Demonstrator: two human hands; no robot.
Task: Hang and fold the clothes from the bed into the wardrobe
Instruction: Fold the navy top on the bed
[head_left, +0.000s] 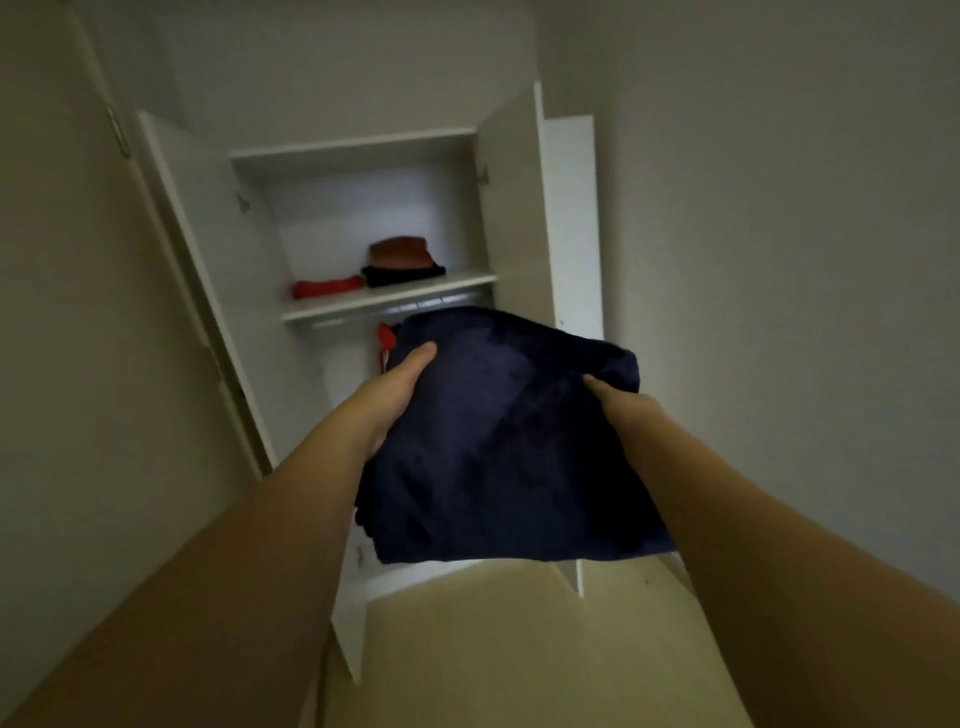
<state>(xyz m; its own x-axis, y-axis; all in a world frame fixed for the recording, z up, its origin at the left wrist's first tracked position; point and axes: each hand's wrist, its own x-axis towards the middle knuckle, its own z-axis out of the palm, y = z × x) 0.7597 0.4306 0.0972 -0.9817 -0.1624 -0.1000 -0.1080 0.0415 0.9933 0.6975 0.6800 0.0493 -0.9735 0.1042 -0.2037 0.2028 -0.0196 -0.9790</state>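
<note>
**Folded garment carried toward the open wardrobe**

Nearest the viewer, two bare forearms rise from 7 and 5 o'clock toward the centre. The left hand (400, 384) grips the left edge of a folded navy-blue fabric garment (498, 447), thumb laid on top and fingers hidden beneath. The right hand (623, 410) holds the right edge at about 3 o'clock of the bundle, thumb on top; its fingers are likewise hidden under the cloth, so how far they curl cannot be told. The garment is held clear of any surface, in front of the lower opening of the white double-door wardrobe (519, 218), and is not yet on a shelf.

Beyond it, at 12 o'clock, a white shelf board (332, 310) carries a rolled red cloth (327, 287) on the left and, just beside it, a folded black garment (402, 274) with a folded brown garment (399, 248) stacked on top. Under the shelf a metal hanging rail (436, 304) runs across; a red item (387, 335) hangs below it, mostly hidden behind the navy bundle.

Risks, as judged: the bundle is supported only at its two sides, so its near edge may sag and the fold come apart. If raised toward the shelf, the far edge could catch the board's front lip or push the stacked garments. The frame is blurred, so finer detail is uncertain.
</note>
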